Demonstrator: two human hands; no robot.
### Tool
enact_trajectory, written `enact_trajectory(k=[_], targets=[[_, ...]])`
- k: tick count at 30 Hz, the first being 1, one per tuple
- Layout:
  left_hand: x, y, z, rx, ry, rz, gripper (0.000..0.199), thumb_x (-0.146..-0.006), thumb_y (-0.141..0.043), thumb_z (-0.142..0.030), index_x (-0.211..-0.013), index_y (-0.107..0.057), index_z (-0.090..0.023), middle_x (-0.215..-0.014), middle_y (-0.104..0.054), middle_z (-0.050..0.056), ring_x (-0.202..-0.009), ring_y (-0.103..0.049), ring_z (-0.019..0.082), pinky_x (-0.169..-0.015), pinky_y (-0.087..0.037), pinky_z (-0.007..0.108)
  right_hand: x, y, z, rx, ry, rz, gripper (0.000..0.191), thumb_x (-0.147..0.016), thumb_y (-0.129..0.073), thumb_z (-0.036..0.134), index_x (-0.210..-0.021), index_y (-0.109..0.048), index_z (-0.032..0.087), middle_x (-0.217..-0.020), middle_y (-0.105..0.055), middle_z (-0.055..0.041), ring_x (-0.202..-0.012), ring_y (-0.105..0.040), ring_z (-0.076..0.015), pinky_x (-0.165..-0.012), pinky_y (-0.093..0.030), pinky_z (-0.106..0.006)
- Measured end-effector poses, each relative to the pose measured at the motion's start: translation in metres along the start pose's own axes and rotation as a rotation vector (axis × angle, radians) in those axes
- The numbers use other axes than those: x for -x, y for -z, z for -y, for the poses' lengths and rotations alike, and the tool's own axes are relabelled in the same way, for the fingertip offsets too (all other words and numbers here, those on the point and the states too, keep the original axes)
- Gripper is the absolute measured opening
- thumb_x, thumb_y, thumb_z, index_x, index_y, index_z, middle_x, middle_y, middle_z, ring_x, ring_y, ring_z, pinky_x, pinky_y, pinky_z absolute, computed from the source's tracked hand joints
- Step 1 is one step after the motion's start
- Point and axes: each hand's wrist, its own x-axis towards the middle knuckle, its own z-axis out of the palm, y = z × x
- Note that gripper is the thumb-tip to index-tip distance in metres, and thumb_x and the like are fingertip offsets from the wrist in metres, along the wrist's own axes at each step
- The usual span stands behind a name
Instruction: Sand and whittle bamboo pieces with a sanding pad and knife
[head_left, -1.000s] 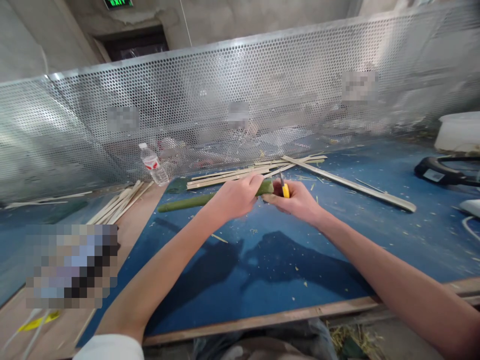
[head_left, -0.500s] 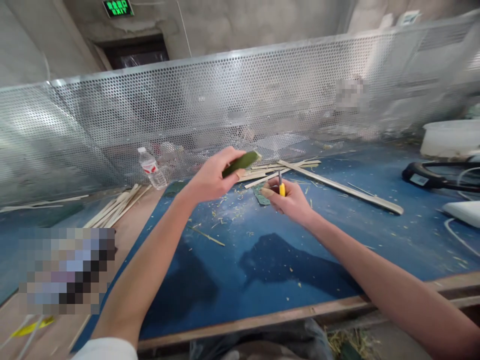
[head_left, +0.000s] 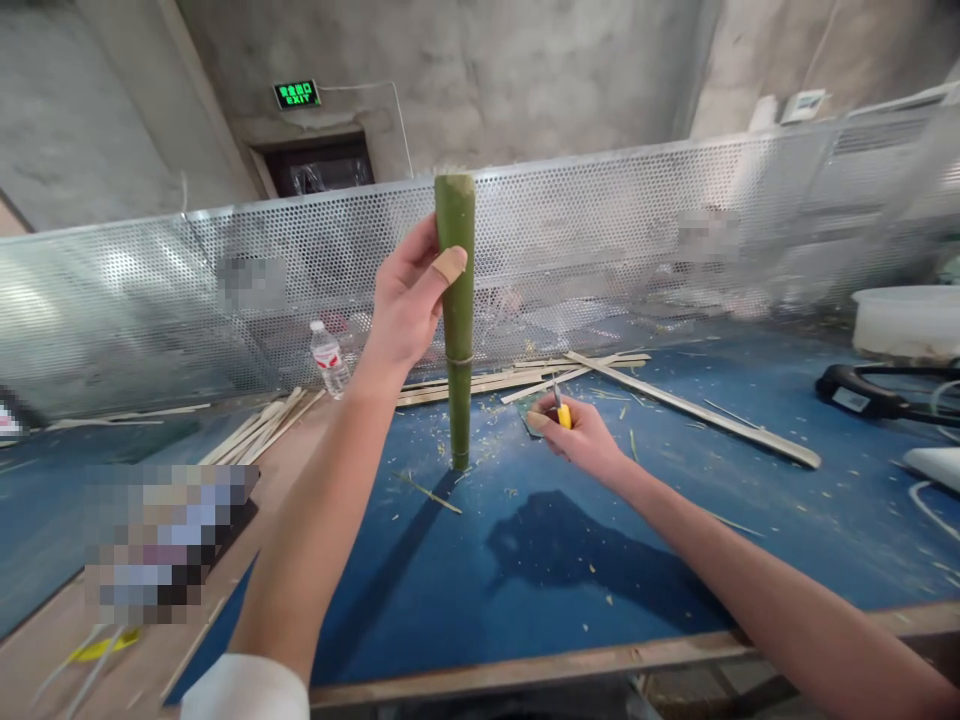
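Note:
My left hand (head_left: 411, 295) is closed around the upper part of a green bamboo piece (head_left: 459, 310), with a tan bandage on the thumb. The bamboo stands upright, its lower end at or just over the blue work surface (head_left: 540, 630); whether it touches I cannot tell. To the right, my right hand (head_left: 577, 430) grips a utility knife (head_left: 562, 412) with a yellow body, its blade end pointing up. Below that hand lies a dark green scrap (head_left: 532, 424), partly hidden. Small shavings are scattered around the bamboo's foot.
Pale bamboo strips (head_left: 495, 384) lie at the back, and a long strip (head_left: 705, 412) runs rightward. More strips (head_left: 259, 428) and a water bottle (head_left: 328, 360) are at left. A perforated metal screen (head_left: 585, 250) borders the back. A white tub (head_left: 907, 325) stands far right.
My left hand has raised the bamboo and turned it from a foreshortened, tilted position to upright. My right hand keeps the knife in nearly the same place. The view has tipped upward.

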Motion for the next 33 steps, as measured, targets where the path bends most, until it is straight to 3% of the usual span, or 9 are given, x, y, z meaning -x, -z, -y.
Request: enact_trajectory(k=[10, 19, 23, 25, 28, 30, 33], targets=[[0.003, 0.020, 0.010, -0.065, -0.069, 0.003, 0.044, -0.094, -0.057, -0.059, -0.128, -0.064, -0.032, -0.090, -0.062, 0.004, -0.082, -0.066, 0.017, -0.067, -0.055, 0.030, 0.002, -0.004, -0.008, 0.073, 0.002, 0.032, 0.039, -0.079, -0.068, 0.059, -0.083, -0.058, 0.021, -0.058, -0.047, 0.0060, -0.051, -0.042, -0.0106, -0.049, -0.034, -0.026], [0.007, -0.001, -0.003, -0.225, -0.205, 0.017, 0.045, -0.093, -0.062, -0.053, -0.134, -0.060, -0.034, -0.109, -0.063, 0.006, -0.106, -0.065, 0.022, -0.082, -0.057, 0.034, 0.005, -0.007, -0.003, 0.178, 0.043, 0.069, 0.033, -0.083, -0.063, 0.055, -0.080, -0.060, 0.022, -0.059, -0.050, 0.0047, -0.055, -0.046, -0.0128, -0.056, -0.038, -0.028], [0.009, -0.013, -0.007, -0.242, -0.238, 0.039, 0.045, -0.095, -0.061, -0.050, -0.138, -0.057, -0.036, -0.122, -0.061, 0.007, -0.113, -0.063, 0.022, -0.082, -0.058, 0.031, 0.006, -0.008, -0.001, 0.210, 0.052, 0.065, 0.032, -0.083, -0.062, 0.053, -0.080, -0.061, 0.021, -0.063, -0.052, 0.0039, -0.058, -0.046, -0.0129, -0.058, -0.038, -0.028], [0.011, -0.020, -0.010, -0.198, -0.213, 0.082, 0.047, -0.098, -0.056, -0.049, -0.144, -0.050, -0.036, -0.125, -0.062, 0.007, -0.108, -0.065, 0.019, -0.078, -0.058, 0.029, 0.006, -0.008, -0.001, 0.216, 0.058, 0.062, 0.032, -0.083, -0.061, 0.052, -0.079, -0.061, 0.021, -0.064, -0.052, 0.0035, -0.059, -0.045, -0.0128, -0.058, -0.037, -0.028], [0.016, -0.030, -0.016, -0.117, -0.154, 0.134, 0.049, -0.102, -0.049, -0.045, -0.150, -0.042, -0.036, -0.113, -0.067, 0.005, -0.079, -0.066, 0.011, -0.065, -0.056, 0.024, 0.006, -0.009, -0.002, 0.215, 0.074, 0.057, 0.031, -0.083, -0.061, 0.051, -0.080, -0.061, 0.020, -0.066, -0.053, 0.0032, -0.060, -0.044, -0.0125, -0.058, -0.037, -0.028], [0.019, -0.035, -0.021, -0.111, -0.112, 0.107, 0.049, -0.102, -0.048, -0.045, -0.150, -0.043, -0.036, -0.104, -0.067, 0.003, -0.064, -0.059, 0.008, -0.056, -0.052, 0.023, 0.005, -0.009, -0.003, 0.219, 0.087, 0.049, 0.031, -0.084, -0.062, 0.051, -0.079, -0.060, 0.020, -0.066, -0.053, 0.0032, -0.061, -0.044, -0.0124, -0.059, -0.037, -0.027], [0.022, -0.039, -0.027, -0.159, -0.074, 0.032, 0.047, -0.101, -0.049, -0.049, -0.146, -0.048, -0.036, -0.094, -0.066, 0.002, -0.059, -0.053, 0.009, -0.051, -0.047, 0.023, 0.005, -0.008, -0.003, 0.195, 0.071, 0.040, 0.033, -0.085, -0.061, 0.053, -0.078, -0.058, 0.021, -0.064, -0.050, 0.0039, -0.060, -0.043, -0.0121, -0.057, -0.035, -0.027]])
